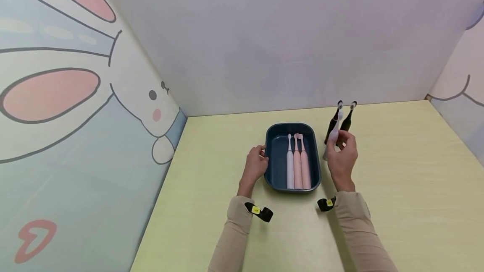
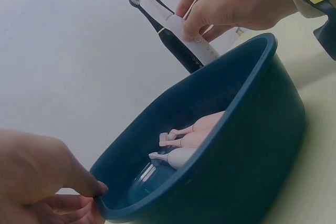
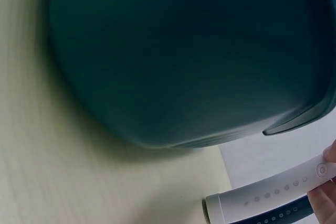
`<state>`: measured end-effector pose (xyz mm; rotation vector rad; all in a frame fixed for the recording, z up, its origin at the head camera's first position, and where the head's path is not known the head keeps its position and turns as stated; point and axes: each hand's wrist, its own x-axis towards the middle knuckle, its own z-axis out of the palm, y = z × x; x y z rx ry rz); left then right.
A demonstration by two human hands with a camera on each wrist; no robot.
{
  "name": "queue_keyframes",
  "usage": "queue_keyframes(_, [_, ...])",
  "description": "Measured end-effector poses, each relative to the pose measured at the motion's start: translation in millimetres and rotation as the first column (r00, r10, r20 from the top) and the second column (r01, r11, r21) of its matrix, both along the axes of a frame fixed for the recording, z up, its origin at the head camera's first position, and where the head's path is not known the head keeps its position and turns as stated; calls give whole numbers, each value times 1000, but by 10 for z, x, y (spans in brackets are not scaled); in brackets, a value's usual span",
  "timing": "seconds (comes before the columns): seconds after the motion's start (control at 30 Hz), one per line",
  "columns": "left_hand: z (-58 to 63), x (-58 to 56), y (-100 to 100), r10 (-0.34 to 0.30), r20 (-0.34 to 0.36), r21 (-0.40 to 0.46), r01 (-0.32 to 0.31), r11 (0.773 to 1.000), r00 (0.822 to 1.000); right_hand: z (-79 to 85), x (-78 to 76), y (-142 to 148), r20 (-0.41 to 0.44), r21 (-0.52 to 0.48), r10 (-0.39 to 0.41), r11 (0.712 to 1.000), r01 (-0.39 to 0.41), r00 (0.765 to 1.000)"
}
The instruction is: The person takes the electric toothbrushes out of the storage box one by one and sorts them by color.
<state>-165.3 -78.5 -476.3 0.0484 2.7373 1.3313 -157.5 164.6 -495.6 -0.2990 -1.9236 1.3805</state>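
My left hand (image 1: 255, 163) pinches the left rim of a dark blue plastic bin (image 1: 275, 189), thumb over the edge and fingers outside. Inside the bin lie a white electric toothbrush (image 1: 290, 169) and two pink electric toothbrushes (image 1: 297, 167), side by side with heads pointing away. Just right of the bin, my right hand (image 1: 343, 160) holds another white electric toothbrush (image 3: 278, 187) by its handle, head up and slightly tilted. Close behind it stand two black electric toothbrushes (image 2: 178, 48), partly hidden by the hand and the white one.
Beneath everything is a pale wood-grain table (image 1: 204, 205), backed by a plain whitish wall (image 1: 264, 53). A cartoon rabbit panel (image 1: 87, 108) rises on the left. Each wrist wears a black strap (image 1: 261, 212) with a yellow label.
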Motion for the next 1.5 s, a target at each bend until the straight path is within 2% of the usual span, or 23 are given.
queue_keyframes(0.47, [3, -2, 6, 4, 3, 8, -4, 1000, 1000, -41, 11, -13, -45, 33, 33, 999, -31, 998])
queue_keyframes(1.33, [14, 10, 1, 0, -3, 8, 0, 1000, 1000, -66, 93, -15, 17, 48, 55, 997, -56, 998])
queue_keyframes(1.5, [16, 9, 8, 0, 6, 8, 0, 1000, 1000, -62, 94, -14, 6, 57, 57, 997, -57, 998])
